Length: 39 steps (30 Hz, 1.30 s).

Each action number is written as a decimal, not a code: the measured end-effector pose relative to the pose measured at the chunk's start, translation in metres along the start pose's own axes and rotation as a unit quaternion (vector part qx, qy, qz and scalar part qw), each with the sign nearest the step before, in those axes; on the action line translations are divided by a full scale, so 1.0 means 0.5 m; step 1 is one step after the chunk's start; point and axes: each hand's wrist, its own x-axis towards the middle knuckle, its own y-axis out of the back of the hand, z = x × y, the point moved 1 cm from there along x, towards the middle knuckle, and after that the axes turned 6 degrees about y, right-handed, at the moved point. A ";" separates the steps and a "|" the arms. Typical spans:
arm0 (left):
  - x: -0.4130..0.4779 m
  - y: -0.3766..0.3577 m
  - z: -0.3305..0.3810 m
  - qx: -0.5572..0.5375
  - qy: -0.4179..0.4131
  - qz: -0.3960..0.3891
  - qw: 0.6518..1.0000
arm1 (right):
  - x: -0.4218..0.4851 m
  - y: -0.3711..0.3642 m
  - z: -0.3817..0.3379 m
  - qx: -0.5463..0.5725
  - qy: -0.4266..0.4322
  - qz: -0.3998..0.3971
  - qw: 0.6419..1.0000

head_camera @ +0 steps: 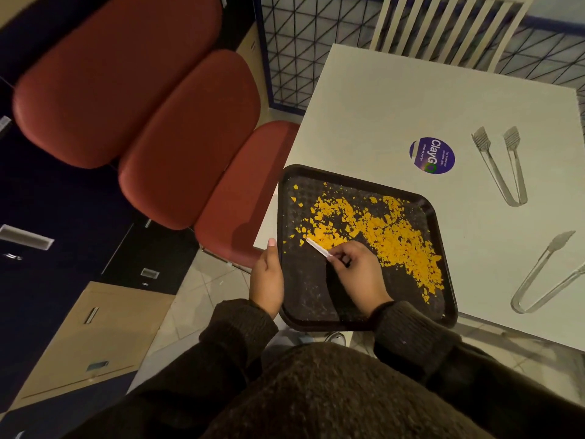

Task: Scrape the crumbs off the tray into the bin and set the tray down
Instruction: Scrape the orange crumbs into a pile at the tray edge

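Observation:
A black tray (311, 299) juts over the near left corner of the white table (395, 115). Yellow crumbs (380, 229) cover its middle and right side; the near left part is mostly bare. My left hand (267, 277) grips the tray's left rim, thumb on top. My right hand (357, 274) is over the tray and pinches a thin white scraper (318, 248), whose tip rests at the left edge of the crumb pile. No bin is in view.
Two clear plastic tongs (503, 166) (544, 274) lie on the table's right side, beyond a round purple sticker (432, 155). Red cushioned seats (186, 137) stand left of the table, dark cabinets (63, 236) further left. A white slatted chair (443, 30) is behind the table.

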 end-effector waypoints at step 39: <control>-0.016 0.001 0.021 0.040 -0.028 0.010 0.999 | 0.067 0.007 -0.021 0.054 -0.047 0.028 0.997</control>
